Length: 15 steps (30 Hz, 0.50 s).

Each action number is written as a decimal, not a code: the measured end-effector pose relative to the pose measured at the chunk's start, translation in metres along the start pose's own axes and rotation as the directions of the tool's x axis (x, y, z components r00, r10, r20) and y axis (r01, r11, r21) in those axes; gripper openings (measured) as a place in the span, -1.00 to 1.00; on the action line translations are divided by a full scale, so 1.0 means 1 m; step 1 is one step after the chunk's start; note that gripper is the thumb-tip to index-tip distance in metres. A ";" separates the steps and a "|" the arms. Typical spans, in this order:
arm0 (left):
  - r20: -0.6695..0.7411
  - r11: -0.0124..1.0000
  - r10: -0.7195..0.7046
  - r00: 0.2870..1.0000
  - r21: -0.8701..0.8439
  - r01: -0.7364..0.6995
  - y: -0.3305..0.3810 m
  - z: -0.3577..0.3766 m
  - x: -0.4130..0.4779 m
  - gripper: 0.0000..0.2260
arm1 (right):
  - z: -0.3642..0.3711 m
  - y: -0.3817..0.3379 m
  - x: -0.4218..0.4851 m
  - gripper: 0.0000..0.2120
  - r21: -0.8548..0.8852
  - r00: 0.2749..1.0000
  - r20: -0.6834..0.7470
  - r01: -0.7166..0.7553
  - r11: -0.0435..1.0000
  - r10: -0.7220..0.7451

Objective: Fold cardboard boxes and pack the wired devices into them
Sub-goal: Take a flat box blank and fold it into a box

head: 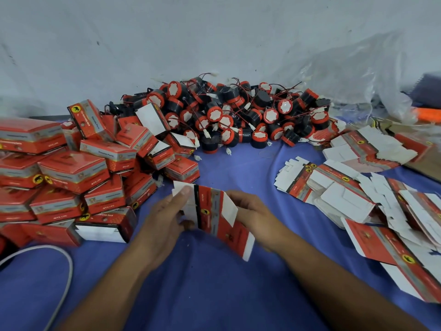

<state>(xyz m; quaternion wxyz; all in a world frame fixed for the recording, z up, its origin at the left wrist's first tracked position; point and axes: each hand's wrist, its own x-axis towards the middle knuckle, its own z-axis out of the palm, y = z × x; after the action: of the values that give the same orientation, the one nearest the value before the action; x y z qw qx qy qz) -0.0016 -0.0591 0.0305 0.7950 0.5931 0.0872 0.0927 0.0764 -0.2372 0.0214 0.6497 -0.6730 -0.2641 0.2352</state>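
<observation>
Nearest, a thin white cable point(65, 271) curves over the blue cloth point(214, 295) at left. Both your forearms reach in to the middle, where the flat, glossy red-and-white cardboard box point(216, 211) is held. Your left grip point(167, 211) pinches its white left flap, thumb on top. Your right grip point(250, 209) curls round its right edge. Folded boxes point(78, 173) heap left and flat blanks point(346, 189) fan right. Round black-and-red wired devices point(238, 115) pile against the far wall.

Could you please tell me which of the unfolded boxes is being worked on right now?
The flat box at the centre front, held between the left hand and right hand; the other flat boxes lie loose in a heap on the right.
</observation>
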 end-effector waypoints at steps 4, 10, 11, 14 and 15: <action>0.033 0.999 0.002 0.999 -0.049 0.000 -0.003 0.005 -0.007 -0.39 | 0.001 0.000 -0.002 -0.52 0.093 0.969 0.248 -0.042 0.995 0.018; 0.068 0.992 0.014 0.998 -0.130 -0.005 -0.013 0.017 -0.011 -0.49 | 0.003 -0.002 -0.006 -0.26 -0.089 0.932 0.364 0.030 0.996 0.004; 0.058 0.988 0.000 0.998 -0.155 0.008 -0.012 0.019 -0.011 -0.46 | 0.001 -0.002 -0.005 -0.26 -0.083 0.942 0.335 0.029 0.996 0.000; 0.053 0.970 -0.077 0.996 -0.225 0.087 -0.011 0.019 -0.011 -0.40 | -0.003 -0.004 -0.003 -0.29 -0.106 0.971 0.238 0.035 0.994 -0.009; 0.094 0.960 -0.115 0.989 -0.244 0.135 -0.010 0.019 -0.011 -0.38 | -0.004 -0.003 -0.003 -0.30 -0.128 0.973 0.231 0.034 0.991 -0.003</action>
<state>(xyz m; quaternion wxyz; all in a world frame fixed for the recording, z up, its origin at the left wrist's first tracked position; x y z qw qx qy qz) -0.0075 -0.0821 0.0260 0.8703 0.4849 0.0807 0.0293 0.0768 -0.2415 0.0242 0.5711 -0.6801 -0.3587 0.2876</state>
